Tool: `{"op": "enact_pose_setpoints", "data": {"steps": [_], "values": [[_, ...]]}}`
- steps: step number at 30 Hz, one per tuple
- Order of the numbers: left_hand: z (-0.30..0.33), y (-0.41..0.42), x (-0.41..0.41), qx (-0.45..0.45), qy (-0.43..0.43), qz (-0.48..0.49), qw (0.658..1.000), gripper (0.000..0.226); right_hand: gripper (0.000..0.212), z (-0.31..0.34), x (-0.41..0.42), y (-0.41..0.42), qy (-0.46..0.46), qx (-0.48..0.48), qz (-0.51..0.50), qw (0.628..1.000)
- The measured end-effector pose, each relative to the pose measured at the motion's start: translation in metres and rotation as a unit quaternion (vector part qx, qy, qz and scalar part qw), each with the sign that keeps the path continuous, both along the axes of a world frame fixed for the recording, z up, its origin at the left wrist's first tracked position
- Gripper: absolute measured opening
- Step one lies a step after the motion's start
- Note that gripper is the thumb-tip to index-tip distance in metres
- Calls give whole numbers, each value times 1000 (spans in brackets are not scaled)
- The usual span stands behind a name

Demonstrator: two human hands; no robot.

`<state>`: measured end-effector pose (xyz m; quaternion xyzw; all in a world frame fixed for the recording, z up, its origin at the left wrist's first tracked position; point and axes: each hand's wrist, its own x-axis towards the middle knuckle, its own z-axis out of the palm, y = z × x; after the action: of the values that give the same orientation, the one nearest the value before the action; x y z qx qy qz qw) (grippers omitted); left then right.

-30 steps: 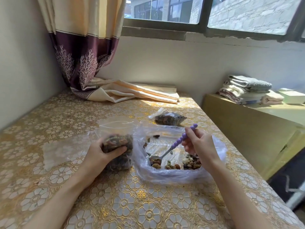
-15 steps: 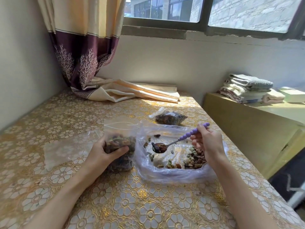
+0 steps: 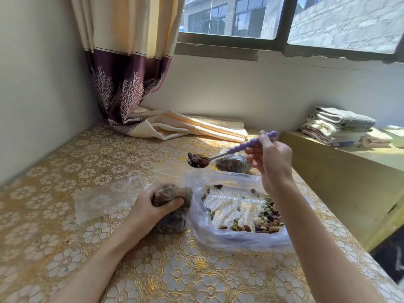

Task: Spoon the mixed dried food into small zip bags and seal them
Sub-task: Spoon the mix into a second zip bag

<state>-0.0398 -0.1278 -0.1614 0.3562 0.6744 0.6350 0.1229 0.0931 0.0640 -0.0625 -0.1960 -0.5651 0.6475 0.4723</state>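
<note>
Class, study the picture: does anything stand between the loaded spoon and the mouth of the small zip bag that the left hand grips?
Nothing visible does. The spoon, held by the right hand, hangs in open air above the zip bag, whose clear top stands up under it. Whether its mouth is open cannot be told. The left hand grips lower down.

Both arms were bare, with no sleeves showing. The left hand (image 3: pixel 150 207) and right hand (image 3: pixel 271 158) wore no gloves or rings.
</note>
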Motion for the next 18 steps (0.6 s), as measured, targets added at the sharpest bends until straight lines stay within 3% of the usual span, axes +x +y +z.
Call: {"op": "enact_pose_setpoints", "data": {"steps": [18], "values": [[-1, -2, -2, 17, -23, -23, 999, 32, 27, -6, -13, -21, 49, 137, 132, 981]]}}
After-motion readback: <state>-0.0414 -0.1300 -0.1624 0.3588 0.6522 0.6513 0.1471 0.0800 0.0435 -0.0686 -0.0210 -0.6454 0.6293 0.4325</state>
